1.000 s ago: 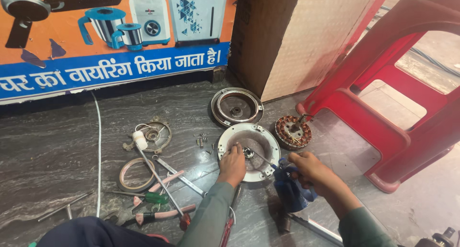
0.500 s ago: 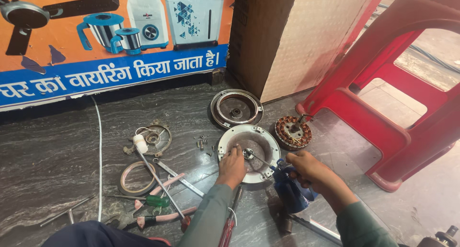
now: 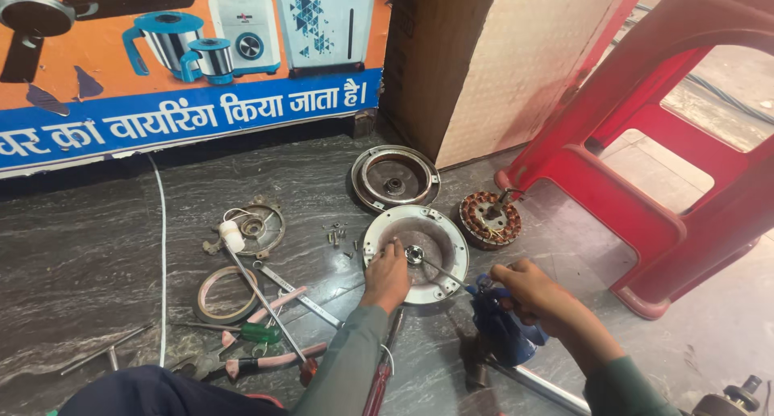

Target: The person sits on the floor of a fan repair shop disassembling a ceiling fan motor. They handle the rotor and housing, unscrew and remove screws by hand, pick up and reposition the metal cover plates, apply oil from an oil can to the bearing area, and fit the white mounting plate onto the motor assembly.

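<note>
Your left hand (image 3: 387,277) presses flat on the round metal motor cover (image 3: 415,253), fingers spread and bearing down on its rim at about 8 o'clock; it pins the cover rather than gripping it. The cover lies open side up on the grey stone floor (image 3: 81,255), centre frame. Your right hand (image 3: 536,293) is curled closed around a blue oil can (image 3: 500,329), whose thin spout (image 3: 443,271) reaches to the central bearing (image 3: 414,255).

To do it well: keep the left palm down so the cover does not slide, hold the spout tip right over the bearing hole, squeeze lightly, and keep oil off the rim.

At 12 o'clock from the cover lies a second ring-shaped cover (image 3: 395,178); at 2 o'clock, the copper-wound stator (image 3: 489,219). Small screws (image 3: 339,237) sit at 10 o'clock. Screwdrivers and pliers (image 3: 258,335) lie at 8 o'clock.

Hard to tell: whether the spout tip touches the bearing or hovers; whether oil is flowing. Your right fingers hide the can's trigger. A metal rod (image 3: 540,384) and the bottom-right object are cut off.
</note>
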A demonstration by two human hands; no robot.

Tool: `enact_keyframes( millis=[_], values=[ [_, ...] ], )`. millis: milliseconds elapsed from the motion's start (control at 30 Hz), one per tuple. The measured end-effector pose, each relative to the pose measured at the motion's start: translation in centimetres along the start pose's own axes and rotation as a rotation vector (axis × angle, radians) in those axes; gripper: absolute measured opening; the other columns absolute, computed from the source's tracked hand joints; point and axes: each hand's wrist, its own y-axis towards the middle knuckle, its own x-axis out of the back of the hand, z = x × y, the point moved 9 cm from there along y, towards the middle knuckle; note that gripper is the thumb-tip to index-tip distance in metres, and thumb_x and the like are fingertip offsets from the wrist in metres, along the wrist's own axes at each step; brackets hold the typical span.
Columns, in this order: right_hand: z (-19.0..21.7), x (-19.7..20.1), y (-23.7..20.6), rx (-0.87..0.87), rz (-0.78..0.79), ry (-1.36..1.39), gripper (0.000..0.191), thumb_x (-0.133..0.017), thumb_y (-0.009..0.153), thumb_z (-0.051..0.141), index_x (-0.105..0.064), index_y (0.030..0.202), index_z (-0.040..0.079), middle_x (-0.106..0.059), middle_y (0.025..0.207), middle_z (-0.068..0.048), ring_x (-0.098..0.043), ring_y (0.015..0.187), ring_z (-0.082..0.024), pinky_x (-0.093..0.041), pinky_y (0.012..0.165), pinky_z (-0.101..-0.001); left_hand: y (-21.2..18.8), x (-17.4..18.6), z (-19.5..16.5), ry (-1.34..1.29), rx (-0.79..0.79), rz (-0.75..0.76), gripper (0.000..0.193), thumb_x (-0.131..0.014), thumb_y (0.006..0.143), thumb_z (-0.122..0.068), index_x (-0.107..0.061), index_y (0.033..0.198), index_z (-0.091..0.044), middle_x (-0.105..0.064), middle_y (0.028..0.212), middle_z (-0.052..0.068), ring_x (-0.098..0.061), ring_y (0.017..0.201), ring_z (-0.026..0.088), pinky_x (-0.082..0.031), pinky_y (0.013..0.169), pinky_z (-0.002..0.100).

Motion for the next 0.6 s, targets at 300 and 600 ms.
enact_keyframes(
  millis=[300,600],
  values=[
    [-1.3,0.0,0.2,0.019,-0.006,0.032,0.044,-0.061,0.093,0.044,-0.058,0.115,0.006,-0.056,0.075,-0.012,-0.039,0.050,-0.014,-0.028,0.042,-0.0311,-0.4,0.4,0.0,-0.031,0.001,-0.019,0.087,-0.080,0.079,-0.017,-0.035,0.150,0.006,-0.053,0.138,0.020,-0.057,0.122,0.038,-0.046,0.104,0.041],
    [-2.5,0.1,0.1,0.001,-0.012,0.033,0.044,-0.060,0.092,0.041,-0.061,0.120,0.008,-0.057,0.074,-0.011,-0.040,0.050,-0.015,-0.029,0.043,-0.0312,-0.2,0.2,0.1,-0.003,-0.019,0.011,0.089,-0.081,0.078,-0.019,-0.035,0.150,0.006,-0.052,0.139,0.020,-0.056,0.124,0.037,-0.046,0.104,0.040]
  ],
)
